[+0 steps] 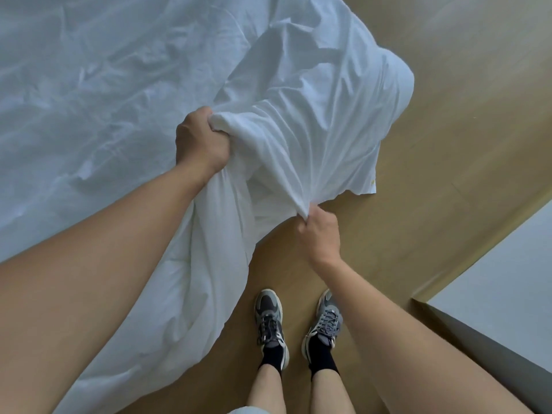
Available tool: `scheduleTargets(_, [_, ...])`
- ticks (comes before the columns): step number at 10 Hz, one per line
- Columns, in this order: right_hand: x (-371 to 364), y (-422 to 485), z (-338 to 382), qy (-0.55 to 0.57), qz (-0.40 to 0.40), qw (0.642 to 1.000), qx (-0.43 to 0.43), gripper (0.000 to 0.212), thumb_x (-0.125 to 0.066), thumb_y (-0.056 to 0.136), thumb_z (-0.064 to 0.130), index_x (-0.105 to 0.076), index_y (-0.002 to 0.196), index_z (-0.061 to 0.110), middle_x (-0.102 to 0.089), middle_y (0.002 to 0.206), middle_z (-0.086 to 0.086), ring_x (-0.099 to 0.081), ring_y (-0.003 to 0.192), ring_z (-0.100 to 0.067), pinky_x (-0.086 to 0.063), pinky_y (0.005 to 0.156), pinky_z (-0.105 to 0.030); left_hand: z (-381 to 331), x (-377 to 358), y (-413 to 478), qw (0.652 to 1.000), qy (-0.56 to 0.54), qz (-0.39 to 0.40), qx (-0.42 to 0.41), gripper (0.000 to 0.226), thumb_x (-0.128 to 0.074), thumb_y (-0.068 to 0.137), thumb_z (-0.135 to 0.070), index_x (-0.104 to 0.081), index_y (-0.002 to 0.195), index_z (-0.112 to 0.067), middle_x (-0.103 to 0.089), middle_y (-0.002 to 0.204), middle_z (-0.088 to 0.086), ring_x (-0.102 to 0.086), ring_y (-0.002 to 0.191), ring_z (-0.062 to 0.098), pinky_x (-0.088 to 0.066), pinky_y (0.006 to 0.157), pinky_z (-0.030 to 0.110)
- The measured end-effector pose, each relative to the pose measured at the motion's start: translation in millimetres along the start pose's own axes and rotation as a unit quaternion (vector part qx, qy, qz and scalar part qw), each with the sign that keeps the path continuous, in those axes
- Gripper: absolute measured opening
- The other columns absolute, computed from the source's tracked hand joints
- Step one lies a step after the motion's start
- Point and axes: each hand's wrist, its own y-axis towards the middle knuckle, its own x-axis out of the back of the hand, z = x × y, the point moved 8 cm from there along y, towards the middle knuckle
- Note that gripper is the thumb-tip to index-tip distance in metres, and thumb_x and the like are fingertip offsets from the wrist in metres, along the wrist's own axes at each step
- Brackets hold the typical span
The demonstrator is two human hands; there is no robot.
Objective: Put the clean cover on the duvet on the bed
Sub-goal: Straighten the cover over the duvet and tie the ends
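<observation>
View from above a person standing at the bedside. The bed fills the left half, spread with creased white linen. The wooden floor runs down the right, with a low white unit at the lower right corner. The cover, thin white cloth, billows in a loose hood off the bed's edge and over the floor. One free corner hangs in mid-air, and the fabric is drawn into taut radiating pleats. Beneath and left of it a thicker, padded white mass, taken to be the duvet, slumps from the mattress edge towards the floor. The left hand is clenched round a thick wad of cloth at the bed's edge. Whether that wad holds a duvet corner inside the cover cannot be told. The right hand, lower and out over the floor, pinches a small gather of the cover between curled fingers and thumb. The grey shoes stand just beside the hanging bedding. A small yellow tag marks the cover's free corner. Judged progress: mid-task. The cover appears partly drawn over one end only. Pulling it down the full length, seating the corners, closing the opening and spreading the duvet flat on the bed remain.
</observation>
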Motion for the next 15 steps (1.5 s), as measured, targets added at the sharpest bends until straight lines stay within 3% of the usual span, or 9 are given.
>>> scheduleTargets(1, [8, -6, -23, 0.148, -0.022, 0.982, -0.115, 0.027, -0.041, 0.089, 0.008, -0.044, 0.063, 0.016, -0.050, 0.057, -0.001, -0.045, 0.051, -0.017, -0.032, 0.045, -0.026, -3, 1, -3, 1.000, 0.008, 0.013, -0.018, 0.030, -0.048, 0.086, -0.008, -0.029, 0.064, -0.015, -0.040, 0.063, 0.000, -0.040, 0.071, 0.030, -0.020, 0.059, 0.035])
scheduleTargets(2, [-25, 6, -12, 0.488, -0.024, 0.818, -0.302, 0.017, -0.050, 0.100, 0.018, -0.063, 0.089, 0.013, -0.072, 0.075, -0.008, -0.070, 0.066, -0.025, -0.055, 0.054, -0.029, -10, -8, -11, 0.999, 0.002, 0.038, -0.026, 0.029, -0.048, 0.082, -0.004, -0.028, 0.064, -0.015, -0.039, 0.063, 0.001, -0.040, 0.071, 0.030, -0.018, 0.058, 0.035])
scheduleTargets(3, [-56, 28, 21, 0.547, 0.021, 0.773, -0.321, 0.021, -0.073, 0.086, 0.033, -0.069, 0.094, 0.013, -0.076, 0.079, -0.007, -0.075, 0.077, -0.026, -0.063, 0.070, -0.038, -15, -14, -18, 0.998, -0.006, 0.050, -0.031, 0.028, -0.046, 0.080, -0.001, -0.028, 0.064, -0.016, -0.038, 0.062, 0.001, -0.036, 0.068, 0.030, -0.019, 0.055, 0.041])
scheduleTargets(5, [-62, 55, 46, 0.443, 0.000, 0.846, -0.297, 0.032, -0.049, 0.101, 0.023, -0.038, 0.072, 0.020, -0.043, 0.069, -0.001, -0.047, 0.055, -0.016, -0.045, 0.043, -0.024, -18, -15, -23, 0.998, -0.014, 0.046, -0.044, 0.029, -0.044, 0.077, 0.000, -0.025, 0.064, -0.018, -0.034, 0.061, -0.001, -0.028, 0.057, 0.020, -0.024, 0.049, 0.035])
scheduleTargets(7, [-50, 35, 28, 0.173, 0.057, 0.972, -0.148, 0.023, -0.042, 0.101, 0.008, -0.060, 0.088, 0.003, -0.066, 0.095, -0.015, -0.064, 0.095, -0.034, -0.045, 0.071, -0.036, -19, -8, -21, 1.000, 0.003, 0.010, -0.029, 0.031, -0.046, 0.082, -0.003, -0.025, 0.064, -0.016, -0.037, 0.062, 0.002, -0.034, 0.068, 0.031, -0.015, 0.057, 0.042])
scheduleTargets(9, [-62, -42, -14, 0.133, 0.052, 0.980, -0.137, 0.042, -0.032, 0.107, 0.031, -0.048, 0.071, 0.017, -0.057, 0.072, -0.002, -0.053, 0.061, -0.016, -0.037, 0.052, -0.030, -20, 40, 8, 0.997, 0.022, -0.067, -0.040, 0.028, -0.046, 0.085, -0.011, -0.028, 0.065, -0.015, -0.050, 0.074, 0.015, -0.045, 0.073, 0.037, -0.021, 0.061, 0.035])
scheduleTargets(11, [-70, -31, -6, 0.294, 0.048, 0.914, -0.276, 0.020, -0.057, 0.095, 0.026, -0.058, 0.081, 0.012, -0.064, 0.073, -0.004, -0.061, 0.054, -0.015, -0.047, 0.049, -0.028, -30, -1, -16, 0.991, 0.038, 0.100, -0.084, 0.006, -0.059, 0.080, -0.012, -0.054, 0.081, -0.015, -0.065, 0.089, 0.016, -0.060, 0.089, 0.039, -0.037, 0.068, 0.033])
scheduleTargets(12, [-85, -18, 10, 0.362, 0.085, 0.868, -0.329, 0.034, -0.076, 0.078, 0.043, -0.066, 0.101, 0.020, -0.071, 0.093, -0.001, -0.066, 0.079, -0.021, -0.052, 0.061, -0.032, -30, -22, -35, 0.987, 0.005, 0.140, -0.080, 0.025, -0.057, 0.077, -0.008, -0.038, 0.068, -0.022, -0.049, 0.069, -0.004, -0.048, 0.076, 0.028, -0.029, 0.062, 0.030])
scheduleTargets(15, [-104, -57, -33, 0.216, 0.111, 0.929, -0.280, 0.030, -0.055, 0.096, 0.041, -0.065, 0.096, 0.012, -0.068, 0.089, -0.002, -0.065, 0.079, -0.022, -0.048, 0.060, -0.029, -15, -27, -51, 0.987, -0.013, 0.139, -0.073, 0.014, -0.056, 0.075, -0.010, -0.044, 0.080, -0.015, -0.047, 0.069, -0.008, -0.044, 0.065, 0.019, -0.031, 0.053, 0.031])
